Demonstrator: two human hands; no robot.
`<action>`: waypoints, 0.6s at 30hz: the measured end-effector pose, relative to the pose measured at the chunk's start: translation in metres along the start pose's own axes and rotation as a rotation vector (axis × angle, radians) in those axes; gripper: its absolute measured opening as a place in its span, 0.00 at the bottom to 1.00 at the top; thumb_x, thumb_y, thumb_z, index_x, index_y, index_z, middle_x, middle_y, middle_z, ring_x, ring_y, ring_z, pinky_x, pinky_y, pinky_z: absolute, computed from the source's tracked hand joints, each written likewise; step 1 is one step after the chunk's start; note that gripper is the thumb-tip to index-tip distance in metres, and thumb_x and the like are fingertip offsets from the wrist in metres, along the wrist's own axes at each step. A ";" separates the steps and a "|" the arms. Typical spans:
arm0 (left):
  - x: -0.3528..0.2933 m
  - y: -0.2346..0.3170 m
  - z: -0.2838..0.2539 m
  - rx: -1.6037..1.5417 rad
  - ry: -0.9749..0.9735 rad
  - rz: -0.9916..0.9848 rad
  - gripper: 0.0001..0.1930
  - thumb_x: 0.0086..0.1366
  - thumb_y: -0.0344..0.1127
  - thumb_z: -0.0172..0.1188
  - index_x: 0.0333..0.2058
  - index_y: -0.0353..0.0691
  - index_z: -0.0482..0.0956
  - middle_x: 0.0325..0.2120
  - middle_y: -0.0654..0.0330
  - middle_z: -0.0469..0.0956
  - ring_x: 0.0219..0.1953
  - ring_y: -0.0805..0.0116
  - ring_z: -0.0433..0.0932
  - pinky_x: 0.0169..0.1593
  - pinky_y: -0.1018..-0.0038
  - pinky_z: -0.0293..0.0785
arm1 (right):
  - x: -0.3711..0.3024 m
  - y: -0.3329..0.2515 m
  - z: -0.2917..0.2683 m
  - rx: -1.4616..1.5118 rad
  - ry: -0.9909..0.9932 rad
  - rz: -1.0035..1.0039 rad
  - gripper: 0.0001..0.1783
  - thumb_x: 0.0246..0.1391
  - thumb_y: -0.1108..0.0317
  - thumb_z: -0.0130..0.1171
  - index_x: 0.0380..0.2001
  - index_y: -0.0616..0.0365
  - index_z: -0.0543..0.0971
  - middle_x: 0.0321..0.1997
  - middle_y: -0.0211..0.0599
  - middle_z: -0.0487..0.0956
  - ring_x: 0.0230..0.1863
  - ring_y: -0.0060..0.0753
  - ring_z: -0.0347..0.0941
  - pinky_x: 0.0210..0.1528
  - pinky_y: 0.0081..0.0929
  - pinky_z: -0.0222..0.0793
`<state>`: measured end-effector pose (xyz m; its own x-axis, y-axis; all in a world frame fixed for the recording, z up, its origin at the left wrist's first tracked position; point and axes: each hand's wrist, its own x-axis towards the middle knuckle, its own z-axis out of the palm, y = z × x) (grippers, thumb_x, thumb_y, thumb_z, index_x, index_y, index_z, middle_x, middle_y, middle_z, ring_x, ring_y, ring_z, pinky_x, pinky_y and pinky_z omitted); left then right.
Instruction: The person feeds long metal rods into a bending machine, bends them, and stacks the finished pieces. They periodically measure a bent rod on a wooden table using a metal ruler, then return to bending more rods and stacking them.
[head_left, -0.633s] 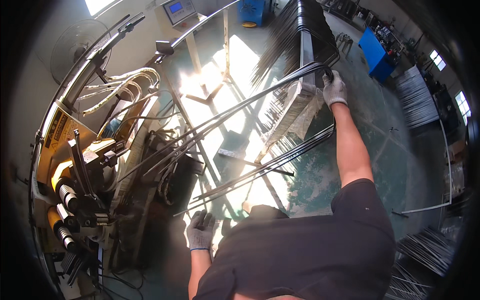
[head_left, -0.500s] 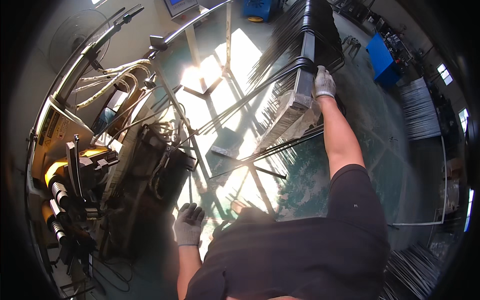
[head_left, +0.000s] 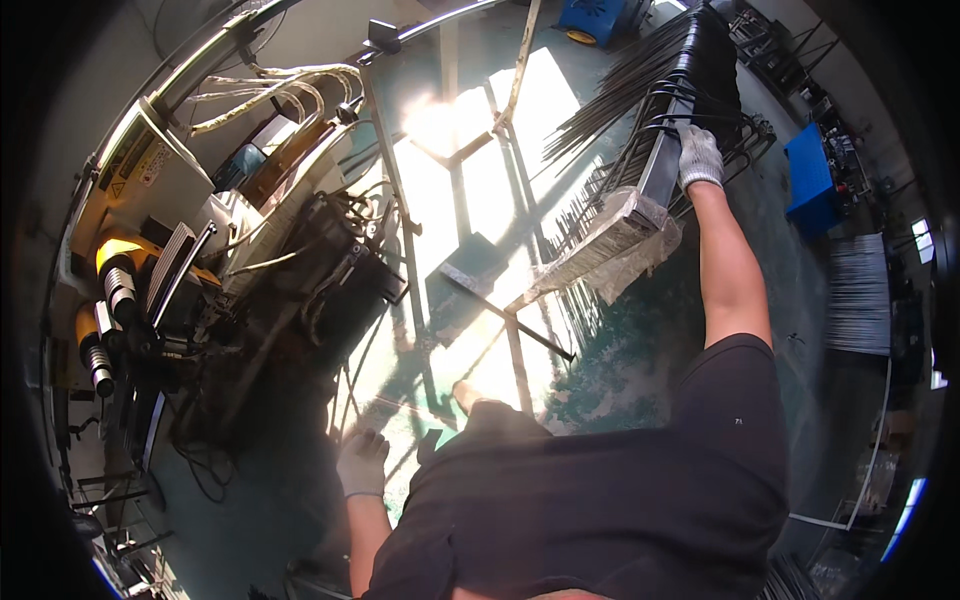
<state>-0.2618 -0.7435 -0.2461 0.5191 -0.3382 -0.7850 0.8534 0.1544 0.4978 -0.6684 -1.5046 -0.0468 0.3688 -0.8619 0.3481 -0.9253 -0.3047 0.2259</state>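
Here the right hand [head_left: 698, 156], gloved and stretched far forward, lies on top of a bundle of long dark rods [head_left: 655, 95] stacked on a rack [head_left: 640, 215]; its grip looks closed over the upper rods, though the fingers curl out of clear sight. The left hand [head_left: 362, 462], also gloved, hangs low by the hip with fingers loosely together, holding nothing that can be made out.

The step in hand seems to be taking hold of rods from the stack. Judging by their length, lifting them free would call for a firm grip and probably the other hand further along, so they neither sag nor snag on their neighbours.

The floor [head_left: 620, 360] is green-painted concrete, worn pale in patches, with strong sunlight falling across it. A yellow machine [head_left: 130, 270] with hoses and rollers stands to the left, a blue cabinet [head_left: 812, 180] to the right, more rods beyond.
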 end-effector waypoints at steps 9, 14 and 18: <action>-0.123 0.013 -0.047 -0.053 0.219 0.137 0.14 0.70 0.29 0.56 0.53 0.36 0.74 0.41 0.49 0.82 0.41 0.52 0.83 0.47 0.56 0.82 | -0.082 -0.151 -0.136 0.152 0.023 -0.327 0.23 0.71 0.66 0.42 0.64 0.46 0.77 0.59 0.44 0.82 0.60 0.48 0.79 0.63 0.49 0.71; -0.193 0.016 -0.126 -0.099 0.291 0.183 0.20 0.68 0.30 0.61 0.57 0.34 0.73 0.42 0.49 0.84 0.40 0.55 0.85 0.48 0.60 0.84 | -0.195 -0.247 -0.190 0.603 0.007 -0.520 0.23 0.73 0.68 0.42 0.67 0.52 0.74 0.64 0.46 0.80 0.64 0.46 0.77 0.66 0.43 0.70; -0.169 -0.041 -0.240 -0.232 0.238 0.240 0.18 0.69 0.32 0.61 0.56 0.34 0.76 0.42 0.51 0.84 0.40 0.58 0.85 0.47 0.61 0.84 | -0.305 -0.353 -0.236 0.763 -0.166 -0.723 0.24 0.75 0.70 0.43 0.70 0.56 0.73 0.67 0.47 0.78 0.67 0.44 0.76 0.68 0.39 0.69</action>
<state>-0.3735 -0.4696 -0.2224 0.6781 -0.0468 -0.7335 0.6805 0.4171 0.6025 -0.4330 -1.0385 -0.0177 0.8897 -0.4013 0.2177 -0.3230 -0.8903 -0.3209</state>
